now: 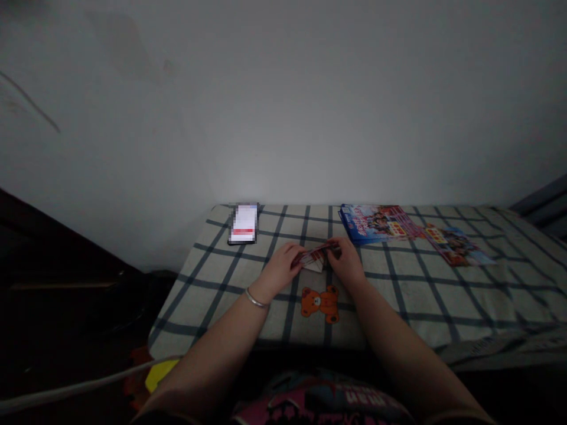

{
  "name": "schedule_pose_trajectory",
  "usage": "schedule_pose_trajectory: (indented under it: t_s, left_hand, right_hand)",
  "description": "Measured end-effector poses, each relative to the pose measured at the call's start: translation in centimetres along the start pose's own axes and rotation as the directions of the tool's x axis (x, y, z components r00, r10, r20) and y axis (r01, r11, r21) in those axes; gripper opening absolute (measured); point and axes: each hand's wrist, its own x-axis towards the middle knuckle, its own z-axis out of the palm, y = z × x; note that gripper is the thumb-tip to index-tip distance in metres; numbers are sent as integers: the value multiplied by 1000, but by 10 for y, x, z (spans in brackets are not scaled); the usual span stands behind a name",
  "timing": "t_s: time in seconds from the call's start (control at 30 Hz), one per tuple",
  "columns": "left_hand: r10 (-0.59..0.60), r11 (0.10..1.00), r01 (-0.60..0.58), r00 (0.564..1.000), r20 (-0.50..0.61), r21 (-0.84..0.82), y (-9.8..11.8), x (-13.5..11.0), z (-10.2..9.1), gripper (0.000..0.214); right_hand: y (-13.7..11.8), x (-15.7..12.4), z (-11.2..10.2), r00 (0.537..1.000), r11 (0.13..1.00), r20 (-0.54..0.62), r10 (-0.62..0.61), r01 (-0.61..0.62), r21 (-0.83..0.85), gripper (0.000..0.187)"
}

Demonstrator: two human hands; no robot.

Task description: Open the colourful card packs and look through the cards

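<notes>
Both hands meet at the middle of the cloth-covered table, closed on one small folded sheet of printed paper (313,261). My left hand (281,267), with a silver bangle at its wrist, grips the paper's left side. At the opposite side, the fingers of my right hand (346,261) pinch its upper right edge. White and reddish printing shows on the paper, though the fingers cover part of it. Just below lies an orange teddy bear figure (319,303), flat on the checked cloth (283,321).
A phone (243,223) with a lit, blurred screen lies at the back left. Toward the back right rests a stack of colourful printed booklets (376,223), with another printed sheet (458,245) to its right. A pale wall (283,118) rises behind the table.
</notes>
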Motion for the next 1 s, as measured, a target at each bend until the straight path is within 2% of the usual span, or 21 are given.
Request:
schedule_pose_trajectory:
  t_s: [0.13,0.23,0.33,0.47,0.63,0.87,1.0]
  left_hand:
    - [-40,999,40,999,-34,-6,-2,0,1,36]
    - [-75,997,72,994,-83,-33,-4,0,2,36]
    - [-89,995,82,990,-111,-64,-7,0,3,36]
    - [-100,994,93,987,-122,-65,-9,0,4,35]
    - [-135,988,121,977,-167,-94,-13,0,6,30]
    - [-151,987,135,964,-218,-89,-18,0,7,35]
    - [-129,989,110,967,-221,-94,-16,1,6,39]
  right_hand:
    - [-11,-3,-4,993,988,7,-120,120,-99,22]
    - [-21,-6,-8,960,950,128,-250,269,-156,21]
    - [-25,-8,-9,916,911,217,-339,377,-167,29]
    - [-22,-9,-7,875,890,296,-383,436,-136,35]
    - [-21,-9,-7,839,873,340,-425,479,-89,35]
    - [-22,-9,-6,846,860,284,-451,497,-113,37]
    - [-17,-8,-3,904,889,181,-388,419,-185,30]
